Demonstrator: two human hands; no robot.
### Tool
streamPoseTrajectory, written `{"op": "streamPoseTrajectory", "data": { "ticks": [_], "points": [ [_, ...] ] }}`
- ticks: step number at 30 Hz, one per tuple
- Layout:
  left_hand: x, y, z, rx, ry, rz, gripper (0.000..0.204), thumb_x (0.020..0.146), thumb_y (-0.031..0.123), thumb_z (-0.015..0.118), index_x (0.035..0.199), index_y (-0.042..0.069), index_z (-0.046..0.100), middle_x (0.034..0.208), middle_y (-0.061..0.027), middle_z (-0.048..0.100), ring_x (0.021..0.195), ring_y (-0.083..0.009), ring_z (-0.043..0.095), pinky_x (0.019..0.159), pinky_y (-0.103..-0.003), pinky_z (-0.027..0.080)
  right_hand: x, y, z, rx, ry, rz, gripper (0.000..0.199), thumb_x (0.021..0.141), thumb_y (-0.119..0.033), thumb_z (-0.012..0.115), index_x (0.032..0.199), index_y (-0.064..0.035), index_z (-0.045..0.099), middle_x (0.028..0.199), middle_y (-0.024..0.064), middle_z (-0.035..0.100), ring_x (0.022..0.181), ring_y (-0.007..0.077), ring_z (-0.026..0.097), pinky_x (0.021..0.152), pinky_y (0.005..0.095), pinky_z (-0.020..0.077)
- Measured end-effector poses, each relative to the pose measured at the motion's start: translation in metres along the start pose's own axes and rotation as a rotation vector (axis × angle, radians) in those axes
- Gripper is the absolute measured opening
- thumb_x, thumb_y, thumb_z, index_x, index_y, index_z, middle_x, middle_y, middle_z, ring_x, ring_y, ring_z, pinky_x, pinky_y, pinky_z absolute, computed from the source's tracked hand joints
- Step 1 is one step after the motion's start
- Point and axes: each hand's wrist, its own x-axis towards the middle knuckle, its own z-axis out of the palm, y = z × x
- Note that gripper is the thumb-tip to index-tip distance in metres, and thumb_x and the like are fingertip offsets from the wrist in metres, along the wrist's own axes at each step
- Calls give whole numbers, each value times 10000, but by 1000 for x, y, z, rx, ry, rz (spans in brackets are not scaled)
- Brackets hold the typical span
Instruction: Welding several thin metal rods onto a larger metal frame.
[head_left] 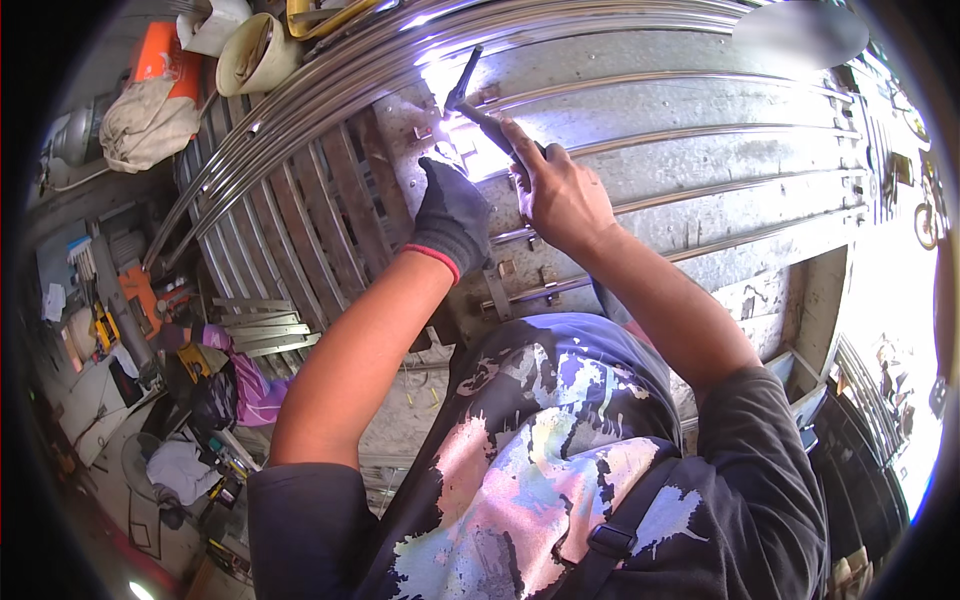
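My bare right hand [565, 195] is closed around the black handle of a welding torch [492, 125]. The torch's head lies over a patch of white glare at the left end of a metal tube [640, 140]. My left hand [455, 212], in a dark glove with a red cuff, is closed just below that glare. Its thumb points up toward the small clamps [425, 132]; anything between the fingers is hidden. Several parallel tubes lie across a grey metal work plate [660, 98]. The glare washes out the tube's end.
A bundle of long shiny tubes [330, 95] curves along the far left side. Beside it stand a cream bucket [258, 55] and an orange object with a cloth [150, 125] over it. Slatted bars [290, 215] extend left of the plate. Tools and cloths clutter the lower left.
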Motion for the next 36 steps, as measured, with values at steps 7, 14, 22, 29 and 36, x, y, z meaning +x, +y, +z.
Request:
{"op": "streamPoseTrajectory", "data": {
  "ticks": [7,14,22,29,36],
  "points": [
    [7,1,9,-42,25,52,669,1048,459,414,1523,6,542,1565,-238,525,1414,-466,506,1128,-642,355,-2,-6,8,-1,-3,45,686,1037,-253,604,1649,-316,301,990,308,658,821,508,693,723,592,561],
    [-15,-2,-19,97,-37,13,643,1061,461,353,1515,61,572,1600,-161,516,1465,-425,473,1174,-644,309,-2,-5,1,192,90,146,677,1040,-271,607,1643,-218,304,978,324,676,869,527,684,764,607,542],
    [2,13,26,-286,273,-71,691,931,591,492,1242,31,751,1297,-202,699,1304,-390,574,1107,-533,347,-2,-6,2,133,17,112,639,1042,-284,601,1621,-220,339,976,314,677,851,523,687,755,599,546],
    [32,31,58,-1401,314,-189,659,1024,549,386,1355,42,645,1335,-142,659,1277,-314,567,1121,-471,365,-4,-7,1,114,13,108,627,1043,-284,598,1617,-245,351,958,319,669,830,519,688,748,598,548],
    [52,39,59,-2392,490,-235,538,1123,387,246,1446,66,533,1363,-86,610,1250,-226,553,1147,-392,381,-7,-7,14,60,34,75,617,1048,-274,592,1619,-246,360,966,327,660,809,519,686,732,598,551]
  ]
}}
